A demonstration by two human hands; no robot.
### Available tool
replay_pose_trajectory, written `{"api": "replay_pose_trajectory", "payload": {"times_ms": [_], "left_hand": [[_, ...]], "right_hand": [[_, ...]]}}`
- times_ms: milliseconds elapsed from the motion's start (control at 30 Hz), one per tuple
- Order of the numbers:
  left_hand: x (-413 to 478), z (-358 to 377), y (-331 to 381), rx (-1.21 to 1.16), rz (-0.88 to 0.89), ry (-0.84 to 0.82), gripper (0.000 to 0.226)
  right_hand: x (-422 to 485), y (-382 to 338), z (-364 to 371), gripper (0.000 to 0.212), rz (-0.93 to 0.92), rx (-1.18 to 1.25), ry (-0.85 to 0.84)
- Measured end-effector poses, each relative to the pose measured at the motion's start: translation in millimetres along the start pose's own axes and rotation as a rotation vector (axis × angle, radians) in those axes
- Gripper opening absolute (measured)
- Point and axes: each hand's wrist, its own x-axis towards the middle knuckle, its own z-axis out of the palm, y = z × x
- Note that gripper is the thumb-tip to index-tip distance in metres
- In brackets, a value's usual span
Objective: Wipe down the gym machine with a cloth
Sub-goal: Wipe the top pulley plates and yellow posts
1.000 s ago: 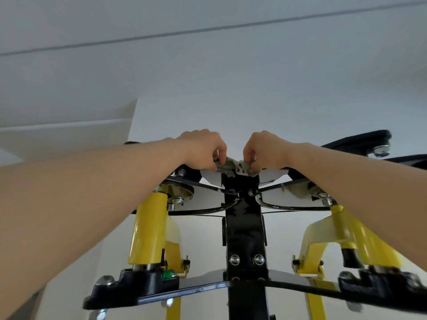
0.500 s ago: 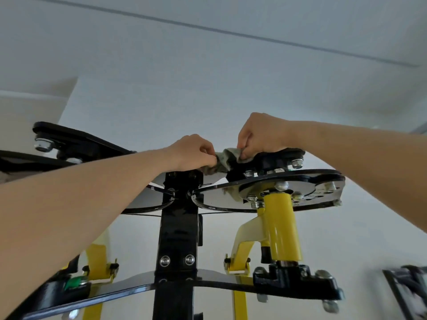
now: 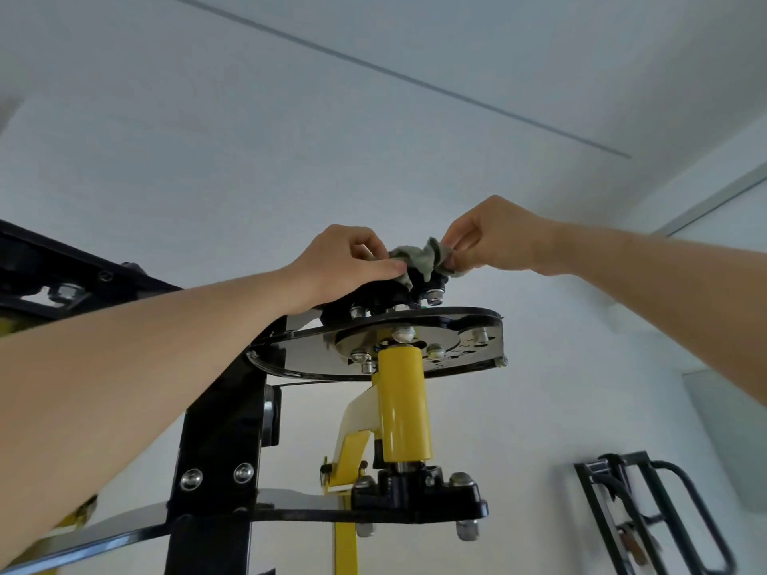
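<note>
Since a moment ago both hands have carried the cloth (image 3: 421,259) rightward from the post (image 3: 220,429) onto the black hub (image 3: 382,298) above the yellow pivot (image 3: 404,404), left hand (image 3: 344,263) and right hand (image 3: 494,238) each pinching an end, so wiping likely continues there.

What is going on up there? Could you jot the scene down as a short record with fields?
activity: a person wiping the top of a gym machine
cloth: grey-green cloth, bunched, stretched between both hands
left hand: left hand pinching one end, resting on the black hub
right hand: right hand pinching the other end, raised
below: black round plate on a yellow post
backdrop: white ceiling
</note>
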Motion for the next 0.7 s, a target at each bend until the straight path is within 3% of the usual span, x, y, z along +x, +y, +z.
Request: {"api": "replay_pose_trajectory", "payload": {"times_ms": [500, 700], "left_hand": [[-13.8, 16.0, 34.3, 0.078, 0.248, 0.052, 0.010], [-28.0, 16.1, 48.7, 0.059, 0.109, -0.250, 0.017]], "right_hand": [[-50.8, 34.4, -10.7, 0.018, -0.040, 0.054, 0.103], [-69.9, 30.7, -5.6, 0.029, -0.022, 0.022, 0.102]]}}
